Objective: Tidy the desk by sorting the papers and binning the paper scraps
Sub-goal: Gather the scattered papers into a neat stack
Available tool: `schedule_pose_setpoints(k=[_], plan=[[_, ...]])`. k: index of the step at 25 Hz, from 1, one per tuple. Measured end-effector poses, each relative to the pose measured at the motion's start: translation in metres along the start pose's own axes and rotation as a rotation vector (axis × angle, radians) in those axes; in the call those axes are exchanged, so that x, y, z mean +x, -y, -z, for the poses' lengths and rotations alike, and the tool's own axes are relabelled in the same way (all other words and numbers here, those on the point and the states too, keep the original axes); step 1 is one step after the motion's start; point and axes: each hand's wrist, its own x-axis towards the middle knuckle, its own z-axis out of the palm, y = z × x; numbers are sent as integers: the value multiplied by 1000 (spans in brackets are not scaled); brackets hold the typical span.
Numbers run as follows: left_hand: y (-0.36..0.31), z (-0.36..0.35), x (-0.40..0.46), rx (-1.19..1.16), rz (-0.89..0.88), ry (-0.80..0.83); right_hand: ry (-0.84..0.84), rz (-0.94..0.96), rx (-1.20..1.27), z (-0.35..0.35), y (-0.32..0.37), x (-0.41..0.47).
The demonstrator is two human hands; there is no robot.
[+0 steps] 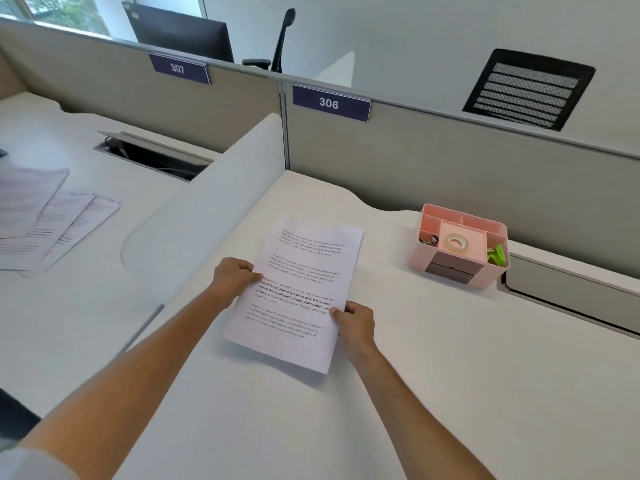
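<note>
Left hand (232, 277) pinching left edge of paper (301, 292), right hand (356, 323) pinching right edge; both grips closed on sheet. Paper low over counter (433, 358), left of pink organiser (462, 245) and nearer. More papers (52, 220) far left of organiser, beyond divider (207, 209).
</note>
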Motion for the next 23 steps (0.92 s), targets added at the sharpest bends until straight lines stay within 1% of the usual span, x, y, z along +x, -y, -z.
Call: schedule_pose_setpoints(k=[2, 6, 10, 17, 23], plan=[[-5, 8, 17, 151, -57, -88, 8, -5, -10, -20, 9, 9], [-13, 21, 48, 373, -111, -163, 15, -9, -88, -58, 23, 27], [-11, 30, 76, 516, -83, -227, 6, -29, -130, -91, 29, 39], [-10, 33, 100, 676, -34, -289, 6, -59, -191, -126, 31, 52], [-4, 29, 109, 728, -16, -307, -21, -88, -245, -136, 35, 48]])
